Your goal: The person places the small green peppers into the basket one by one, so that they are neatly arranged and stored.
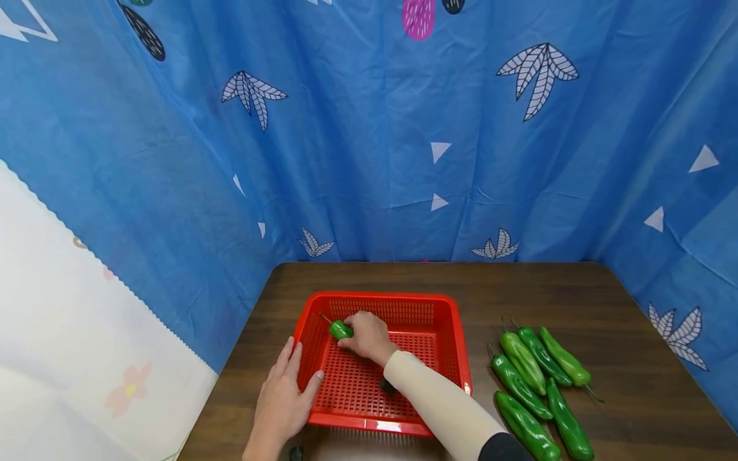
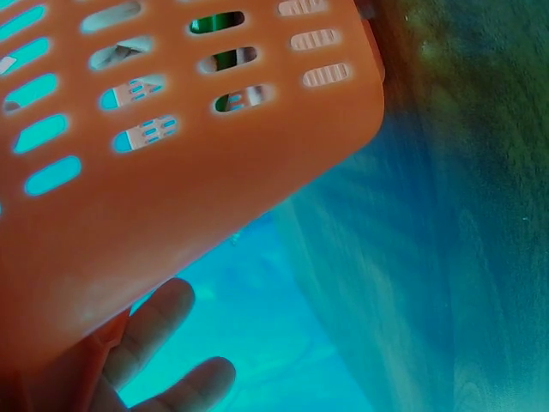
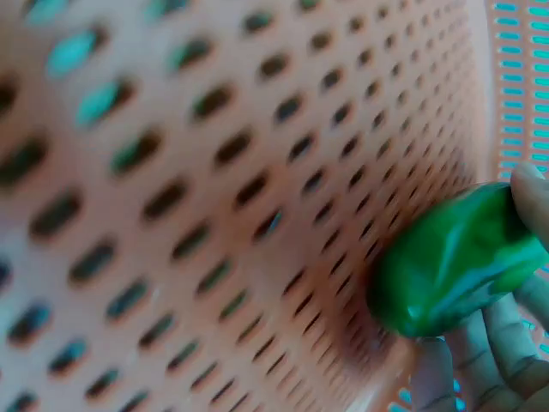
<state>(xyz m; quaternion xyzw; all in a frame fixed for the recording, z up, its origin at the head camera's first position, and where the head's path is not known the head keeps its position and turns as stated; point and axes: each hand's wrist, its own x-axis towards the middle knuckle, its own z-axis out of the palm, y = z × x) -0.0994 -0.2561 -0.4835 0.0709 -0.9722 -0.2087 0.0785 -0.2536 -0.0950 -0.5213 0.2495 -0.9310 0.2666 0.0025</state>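
A red perforated plastic basket (image 1: 380,424) stands on the table in the head view. My right hand (image 1: 369,334) reaches inside and pinches a green pepper (image 1: 340,330) between thumb and fingers, stem pointing to the far left. In the right wrist view the pepper's smooth rounded end (image 3: 429,275) shows close by the perforated basket surface. My left hand (image 1: 284,398) rests at the basket's left rim with straight fingers, its thumb spread across the near left corner. Two of its fingers (image 2: 167,313) appear past the rim in the left wrist view.
Several long green peppers (image 1: 521,362) lie in a loose group on the brown wooden table (image 1: 628,358), right of the basket. A blue patterned curtain (image 1: 392,160) hangs behind and around the table. White cloth (image 1: 86,320) hangs at the left.
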